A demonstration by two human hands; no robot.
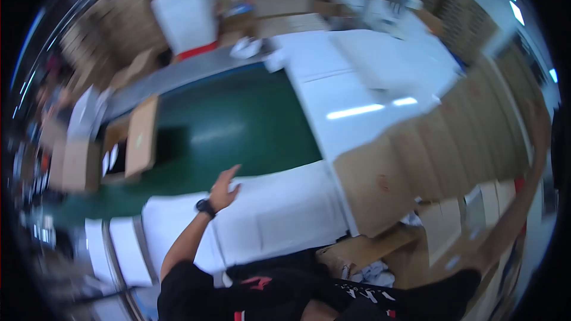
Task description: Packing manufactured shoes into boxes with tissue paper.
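My left hand point(225, 190), with a dark watch on its wrist, is over the near edge of the green belt, by a long white sheet point(285, 211). Its thumb and fingers are apart and nothing is in it. Far out to the right, my right arm reaches along a row of overlapping flat brown cardboard pieces point(440, 142). At the far end of that row is my right hand point(538, 120), smeared by motion. Whether its fingers grip the cardboard there cannot be made out.
An open cardboard box point(140, 142) stands on the green conveyor belt point(250, 113) at left. White-topped table point(369, 83) adjoins the belt. Crumpled white paper lies in a carton point(369, 246) beside my body. Stacked cartons point(113, 30) rise at the back left.
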